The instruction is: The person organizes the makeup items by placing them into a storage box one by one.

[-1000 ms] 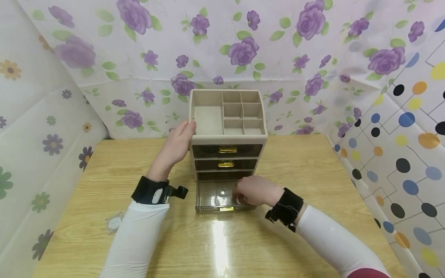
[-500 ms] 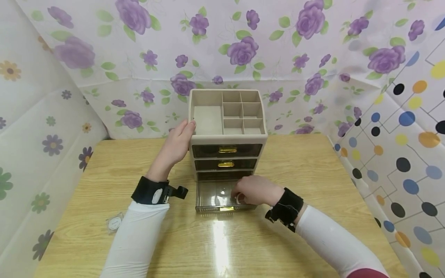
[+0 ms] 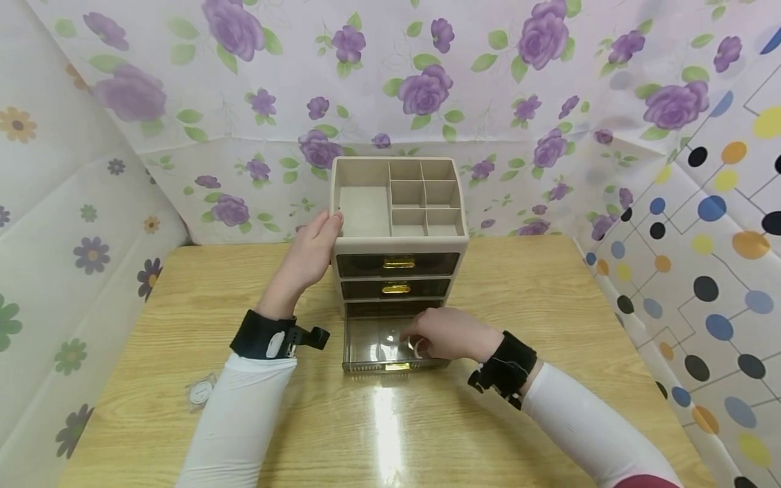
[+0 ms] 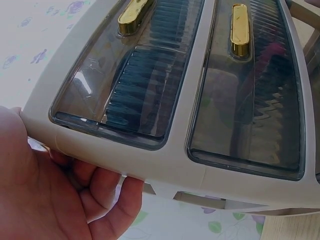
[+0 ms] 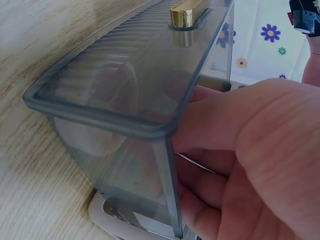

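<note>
A beige desktop drawer organizer point(image 3: 399, 244) stands at the table's back, its bottom drawer point(image 3: 365, 339) pulled out. My left hand point(image 3: 312, 251) grips its left side, thumb over the top rim. In the left wrist view, the fingers point(image 4: 127, 200) curl against the organizer's side. My right hand point(image 3: 453, 333) reaches into the right part of the clear drawer, index finger extended leftward. A pale ring-shaped item point(image 3: 419, 348) shows just under its fingers. Through the drawer front point(image 5: 115, 90) in the right wrist view, a faint round outline appears; the fingertips are hidden behind the panel.
A small clear case with a white round item point(image 3: 201, 391) lies on the wooden table point(image 3: 525, 420) beside the left forearm. The two upper drawers point(image 3: 398, 276) are closed, with gold handles. Flowered sheets point(image 3: 390, 81) hang behind and a dotted one point(image 3: 702, 285) at right.
My right hand's fingers have loosened and the index finger has moved out to the left, leaving more of the pale ring showing. The left hand has stayed in place.
</note>
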Demonstrator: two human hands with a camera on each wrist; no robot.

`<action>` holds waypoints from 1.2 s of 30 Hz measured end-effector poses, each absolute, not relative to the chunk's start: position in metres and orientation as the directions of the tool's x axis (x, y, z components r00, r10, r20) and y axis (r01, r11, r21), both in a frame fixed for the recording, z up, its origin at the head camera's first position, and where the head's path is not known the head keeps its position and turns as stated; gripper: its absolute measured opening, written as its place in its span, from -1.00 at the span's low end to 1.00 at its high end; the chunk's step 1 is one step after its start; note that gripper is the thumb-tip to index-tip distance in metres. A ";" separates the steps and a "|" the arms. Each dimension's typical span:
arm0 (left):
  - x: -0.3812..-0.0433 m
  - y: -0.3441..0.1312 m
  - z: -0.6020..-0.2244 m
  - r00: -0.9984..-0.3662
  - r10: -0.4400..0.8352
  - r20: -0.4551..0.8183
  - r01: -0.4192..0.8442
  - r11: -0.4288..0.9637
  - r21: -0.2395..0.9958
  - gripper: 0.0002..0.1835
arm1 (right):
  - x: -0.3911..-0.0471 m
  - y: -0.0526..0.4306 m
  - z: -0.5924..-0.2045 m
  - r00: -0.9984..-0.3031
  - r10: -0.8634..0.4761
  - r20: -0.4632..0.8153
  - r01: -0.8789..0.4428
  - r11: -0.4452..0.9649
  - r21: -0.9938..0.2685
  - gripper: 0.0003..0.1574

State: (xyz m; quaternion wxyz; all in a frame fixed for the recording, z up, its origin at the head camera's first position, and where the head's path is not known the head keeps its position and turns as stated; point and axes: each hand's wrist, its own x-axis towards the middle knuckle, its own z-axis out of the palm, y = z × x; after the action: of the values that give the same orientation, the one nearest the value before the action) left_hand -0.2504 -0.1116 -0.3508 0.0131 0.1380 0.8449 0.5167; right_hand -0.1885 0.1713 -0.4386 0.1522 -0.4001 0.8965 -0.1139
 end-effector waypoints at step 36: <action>-0.250 -0.112 -0.352 -0.962 0.250 0.109 0.202 0.386 0.900 -0.34 | -0.170 0.217 -0.443 -0.739 -0.664 0.115 -0.616 0.596 -0.515 -0.67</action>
State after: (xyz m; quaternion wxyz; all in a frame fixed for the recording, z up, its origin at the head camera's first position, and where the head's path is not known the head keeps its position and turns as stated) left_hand -0.2502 -0.1117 -0.3520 0.0224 0.1359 0.8321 0.5372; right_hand -0.1701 0.2165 -0.4434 0.0443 -0.3587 0.8923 -0.2706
